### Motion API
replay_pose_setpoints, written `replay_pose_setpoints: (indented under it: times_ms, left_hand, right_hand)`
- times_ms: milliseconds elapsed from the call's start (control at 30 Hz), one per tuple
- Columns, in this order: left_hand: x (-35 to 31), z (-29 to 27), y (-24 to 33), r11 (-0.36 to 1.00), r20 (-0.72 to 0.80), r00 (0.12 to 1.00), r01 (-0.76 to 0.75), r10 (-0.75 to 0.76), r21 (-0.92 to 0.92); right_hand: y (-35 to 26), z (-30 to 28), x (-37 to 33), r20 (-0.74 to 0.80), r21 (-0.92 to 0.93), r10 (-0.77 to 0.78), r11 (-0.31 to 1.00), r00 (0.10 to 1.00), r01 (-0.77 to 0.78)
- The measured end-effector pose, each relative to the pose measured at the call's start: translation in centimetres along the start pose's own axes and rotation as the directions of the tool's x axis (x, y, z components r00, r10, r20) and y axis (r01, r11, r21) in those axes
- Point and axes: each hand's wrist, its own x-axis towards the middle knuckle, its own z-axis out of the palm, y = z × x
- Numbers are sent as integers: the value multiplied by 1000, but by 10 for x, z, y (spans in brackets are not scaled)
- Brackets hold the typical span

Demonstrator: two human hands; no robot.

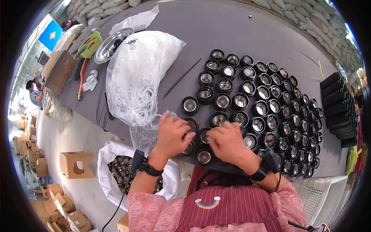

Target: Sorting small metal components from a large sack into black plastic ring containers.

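Note:
Many round black caps (223, 101) with shiny metal insides stand in rows on the grey-covered table. My left hand (172, 135) is over the near left caps, beside a clear plastic bag (145, 69) of white rings. Its thumb and fingers are apart, and nothing shows between them. My right hand (228, 141) is bent over the near caps, fingertips drawn together at the rim of a black cap (204, 135). Whatever those fingers pinch is too small or hidden to make out. Motion slightly blurs both hands.
A thin dark stick (181, 78) lies right of the bag. Farther left are a metal tray (112, 45), a green basket (91, 44) and a white glove (91, 80). Stacked black parts (340, 108) stand at right. Below the left edge sits a white sack (106, 174) of metal pieces.

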Motion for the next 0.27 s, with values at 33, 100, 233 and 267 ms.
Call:
replay_pose_setpoints:
  times_ms: [33, 100, 233, 267]
  left_hand:
    - [7, 0, -5, 998, -107, 993, 49, -52, -32]
    - [24, -6, -9, 990, -249, 960, 116, -133, -79]
    - [42, 11, -31, 980, 26, 984, 176, -174, -94]
    - [45, 10, -29, 983, 124, 982, 156, -143, -102]
  right_hand:
    - [8, -8, 3, -81, -83, 20, 996, 997, -27]
    - [20, -16, 7, -174, -224, 13, 973, 985, -52]
    - [30, -16, 14, 105, -304, 80, 952, 991, -45]
    - [34, -11, 11, 111, -296, 95, 953, 989, -59]
